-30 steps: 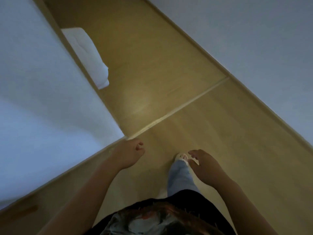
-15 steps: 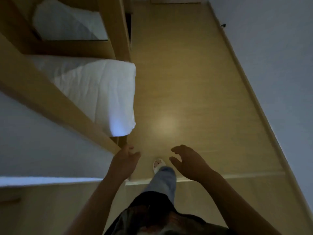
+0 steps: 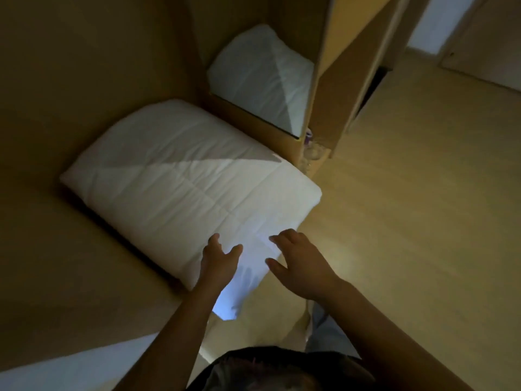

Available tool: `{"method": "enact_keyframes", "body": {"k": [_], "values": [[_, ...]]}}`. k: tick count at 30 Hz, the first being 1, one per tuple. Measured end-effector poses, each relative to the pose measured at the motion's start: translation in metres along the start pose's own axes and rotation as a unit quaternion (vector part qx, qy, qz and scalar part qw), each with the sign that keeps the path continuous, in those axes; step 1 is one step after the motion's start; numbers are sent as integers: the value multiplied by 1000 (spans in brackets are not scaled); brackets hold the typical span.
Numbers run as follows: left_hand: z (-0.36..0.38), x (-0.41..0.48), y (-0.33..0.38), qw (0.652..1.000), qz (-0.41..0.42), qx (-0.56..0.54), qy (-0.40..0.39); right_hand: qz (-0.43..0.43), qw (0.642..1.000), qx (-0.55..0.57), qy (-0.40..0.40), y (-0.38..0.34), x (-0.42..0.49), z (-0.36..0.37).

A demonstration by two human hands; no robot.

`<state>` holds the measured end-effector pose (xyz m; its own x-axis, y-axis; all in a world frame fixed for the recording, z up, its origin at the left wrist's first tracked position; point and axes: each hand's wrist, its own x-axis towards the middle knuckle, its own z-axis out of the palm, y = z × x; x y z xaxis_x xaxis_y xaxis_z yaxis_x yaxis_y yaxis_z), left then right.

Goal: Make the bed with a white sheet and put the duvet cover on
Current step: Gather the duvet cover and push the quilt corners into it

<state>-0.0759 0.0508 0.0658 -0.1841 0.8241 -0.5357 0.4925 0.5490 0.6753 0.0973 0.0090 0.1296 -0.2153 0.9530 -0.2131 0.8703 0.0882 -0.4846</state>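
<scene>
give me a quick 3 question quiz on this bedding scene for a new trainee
1. True or false: the left hand grips the folded duvet.
2. The smaller white bundle lies: A on the floor, B in the wooden compartment behind the duvet, C under the duvet.
3. Fill in: the right hand holds ____.

Key: 1 false, its fingers are spread; 2 B; 3 nothing.

The left hand (image 3: 219, 259) and right hand (image 3: 300, 268) are ungloved on bare forearms (image 3: 375, 314), above a dark top (image 3: 282, 371) at bottom centre and a pale blue-grey trouser leg (image 3: 324, 331) just right of it.
</scene>
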Motion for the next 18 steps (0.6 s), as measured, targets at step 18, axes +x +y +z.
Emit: {"method": "enact_keyframes", "body": {"k": [18], "values": [[85,68,-118,855,-278,-349,267,-295,845,-313,-317,15,172,137]]}}
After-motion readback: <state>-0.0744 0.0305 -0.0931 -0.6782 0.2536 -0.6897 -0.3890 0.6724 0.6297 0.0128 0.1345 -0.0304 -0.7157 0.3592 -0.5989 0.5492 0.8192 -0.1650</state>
